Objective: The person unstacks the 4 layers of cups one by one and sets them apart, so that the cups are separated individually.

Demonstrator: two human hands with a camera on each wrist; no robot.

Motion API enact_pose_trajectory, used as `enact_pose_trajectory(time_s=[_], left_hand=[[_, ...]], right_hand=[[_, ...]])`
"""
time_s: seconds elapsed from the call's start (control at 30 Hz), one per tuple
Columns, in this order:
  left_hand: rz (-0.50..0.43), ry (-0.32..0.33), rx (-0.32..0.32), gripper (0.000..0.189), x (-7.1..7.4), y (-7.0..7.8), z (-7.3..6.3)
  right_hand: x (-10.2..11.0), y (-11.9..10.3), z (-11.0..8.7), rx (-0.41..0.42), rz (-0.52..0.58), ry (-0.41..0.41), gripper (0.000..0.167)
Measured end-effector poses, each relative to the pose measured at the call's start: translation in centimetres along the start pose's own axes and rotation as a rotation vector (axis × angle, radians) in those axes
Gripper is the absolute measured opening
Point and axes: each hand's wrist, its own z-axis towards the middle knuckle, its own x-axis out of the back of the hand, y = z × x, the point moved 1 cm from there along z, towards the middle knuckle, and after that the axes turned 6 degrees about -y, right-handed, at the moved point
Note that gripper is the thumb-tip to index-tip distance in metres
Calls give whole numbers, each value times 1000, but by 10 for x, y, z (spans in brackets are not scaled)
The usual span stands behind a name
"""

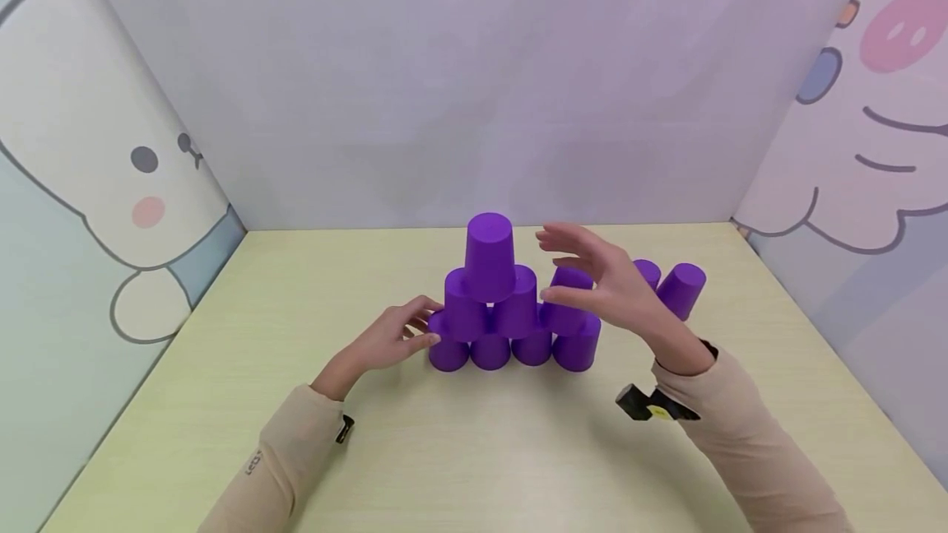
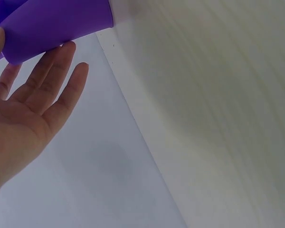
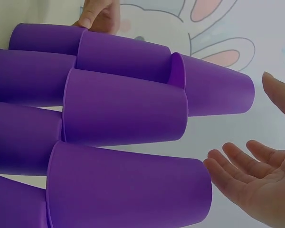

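Upside-down purple cups form a pyramid, with a bottom row of several, a middle row of three and one top cup (image 1: pixel 490 257). My left hand (image 1: pixel 388 338) is at the left end, its thumb and relaxed fingers around the leftmost bottom cup (image 1: pixel 448 352). In the left wrist view, its fingertips (image 2: pixel 66 50) lie against the cup's side. My right hand (image 1: pixel 611 282) hovers with spread fingers by the right cup of the middle row (image 1: pixel 565 308). The right wrist view shows those fingertips (image 3: pixel 211 164) right at this cup's raised base (image 3: pixel 204 190), the palm holding nothing.
Two more purple cups stand behind my right wrist, one of them the far right cup (image 1: pixel 683 288). The pale table (image 1: pixel 474 451) meets a white back wall (image 1: pixel 474 105). Cartoon-printed panels (image 1: pixel 148 187) flank both sides.
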Motion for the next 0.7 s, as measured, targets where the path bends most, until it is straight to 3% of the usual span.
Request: enact_pose_trajectory(time_s=[0.3, 0.7], left_hand=[[-19, -2, 4, 35, 1, 1, -2], [-17, -2, -18, 34, 2, 3, -3]], right_hand=[[-10, -3, 14, -18, -7, -60, 78], [-22, -2, 31, -51, 28, -77, 82]])
